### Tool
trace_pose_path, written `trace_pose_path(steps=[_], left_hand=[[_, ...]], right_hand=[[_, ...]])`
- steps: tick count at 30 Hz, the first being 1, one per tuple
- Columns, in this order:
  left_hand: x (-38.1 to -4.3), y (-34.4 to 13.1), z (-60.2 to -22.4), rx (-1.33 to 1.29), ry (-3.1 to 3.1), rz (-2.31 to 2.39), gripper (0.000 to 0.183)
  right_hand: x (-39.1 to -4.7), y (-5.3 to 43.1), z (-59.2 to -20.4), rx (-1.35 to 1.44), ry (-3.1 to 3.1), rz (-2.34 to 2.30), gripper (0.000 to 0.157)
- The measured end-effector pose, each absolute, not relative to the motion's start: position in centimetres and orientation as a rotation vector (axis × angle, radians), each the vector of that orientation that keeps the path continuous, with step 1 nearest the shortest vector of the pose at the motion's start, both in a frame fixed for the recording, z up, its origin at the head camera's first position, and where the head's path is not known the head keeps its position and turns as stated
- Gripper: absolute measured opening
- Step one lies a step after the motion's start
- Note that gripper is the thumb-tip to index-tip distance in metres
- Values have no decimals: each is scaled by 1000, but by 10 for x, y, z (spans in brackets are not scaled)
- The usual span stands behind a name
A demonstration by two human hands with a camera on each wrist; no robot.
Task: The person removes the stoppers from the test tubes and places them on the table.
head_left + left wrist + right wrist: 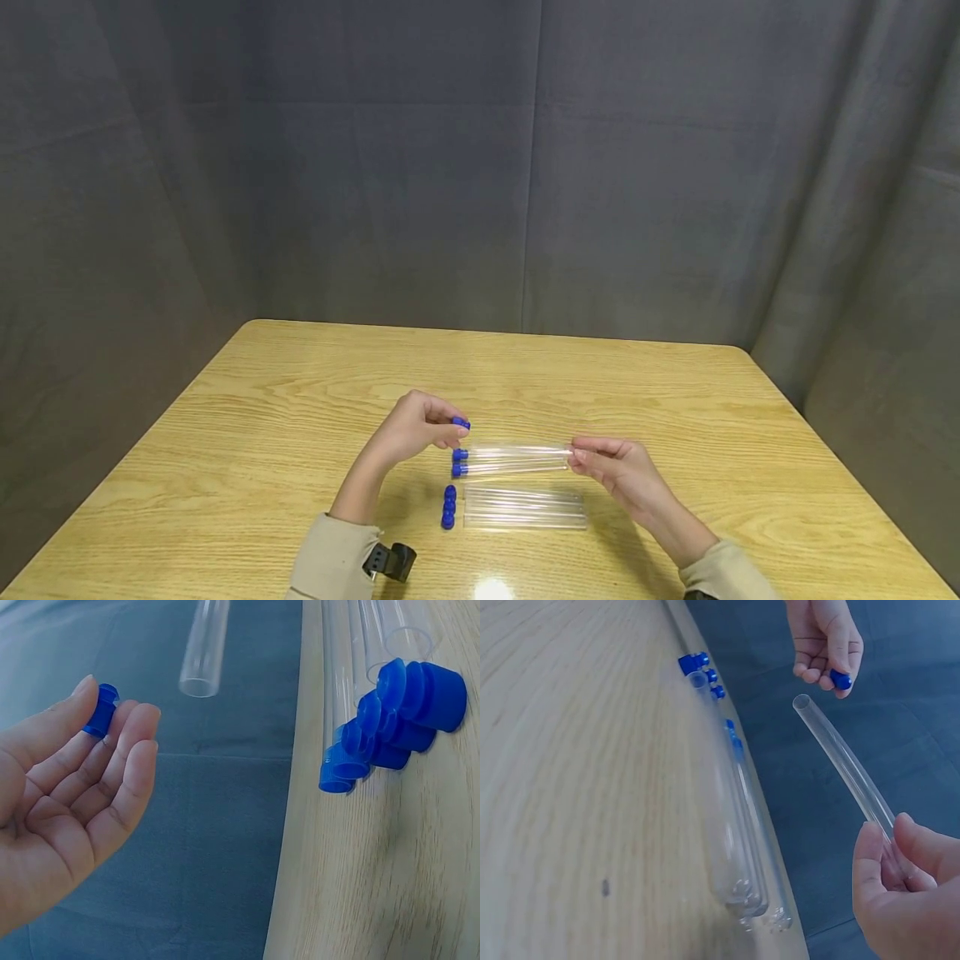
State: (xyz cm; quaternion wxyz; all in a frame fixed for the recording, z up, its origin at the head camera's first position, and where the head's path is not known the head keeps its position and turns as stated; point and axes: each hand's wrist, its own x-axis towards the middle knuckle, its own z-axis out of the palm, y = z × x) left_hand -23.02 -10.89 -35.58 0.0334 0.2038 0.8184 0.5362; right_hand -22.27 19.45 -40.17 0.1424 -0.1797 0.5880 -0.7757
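Note:
My left hand [417, 427] pinches a small blue cap [100, 712] between thumb and fingertips above the table. In my right hand [618, 473], thumb and fingers grip one end of a clear tube [847, 765]. The tube's open end points at the cap, with a gap between them. Below it on the table lie two clear tubes with blue caps [459, 470] on their left ends. Nearer to me rests a row of uncapped clear tubes [525, 508]. Several loose blue caps [448, 507] stand in a line just left of their open ends.
The wood-grain table [225, 467] extends around the hands on all sides. A dark grey curtain [390, 208] hangs behind it and along both sides. On the left wrist sits a black strap with a camera mount [390, 562].

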Motion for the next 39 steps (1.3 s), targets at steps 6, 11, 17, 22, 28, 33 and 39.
trace_pose_path(steps=[6, 11, 17, 22, 28, 33, 39], left_hand=[[-231, -109, -357, 629, 2511, 1645, 16], [-226, -107, -352, 624, 2512, 1646, 16], [-218, -105, -343, 621, 2520, 1632, 13], [-225, -107, -352, 620, 2499, 1641, 16], [-230, -108, -358, 635, 2471, 1649, 18], [-230, -109, -358, 648, 2469, 1651, 17], [-230, -109, -358, 639, 2467, 1648, 18]], right_hand=[[-223, 193, -407, -420, 1765, -2194, 20], [-222, 192, -409, -384, 1822, -2146, 26], [-223, 192, -411, -402, 1811, -2143, 22], [-224, 189, -415, -386, 1860, -2098, 23], [-225, 189, -419, -347, 1907, -2064, 24], [-225, 190, -419, -352, 1919, -2043, 22], [-226, 188, -419, -371, 1943, -2006, 25]])
